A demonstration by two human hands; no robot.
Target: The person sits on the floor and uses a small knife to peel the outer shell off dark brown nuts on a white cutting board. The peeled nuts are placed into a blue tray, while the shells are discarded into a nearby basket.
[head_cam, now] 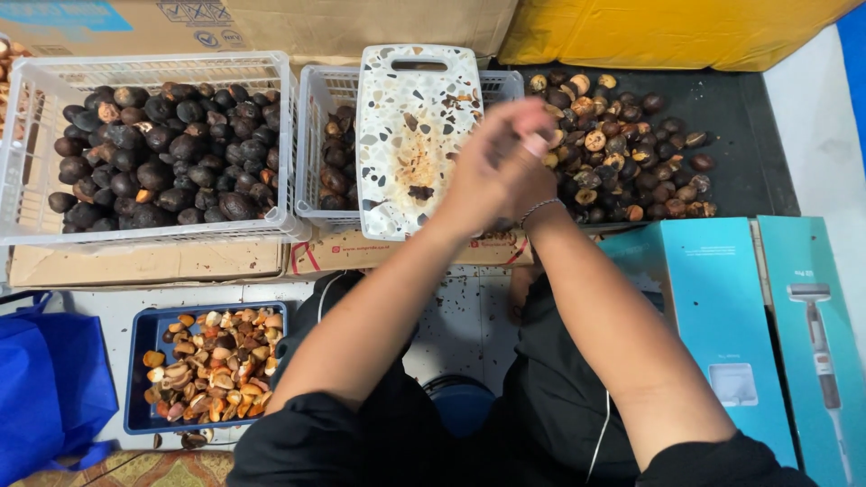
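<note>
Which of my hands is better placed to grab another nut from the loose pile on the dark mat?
Probably the right hand. Both hands are clasped together over the cutting board's right edge, but the right one sits nearest the pile of nuts; the left hand lies on the far side.

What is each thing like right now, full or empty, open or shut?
Left white basket: nearly full of dark round nuts.
Middle white basket: partly filled, half covered by the board.
Speckled cutting board: lying across the basket, stained, bits on it.
Blue tray: filled with orange and pale peel pieces.
Loose pile: heaped on a dark mat, some nuts cut open.
Hands: pressed together, blurred.
Blue bag: slumped.
</note>
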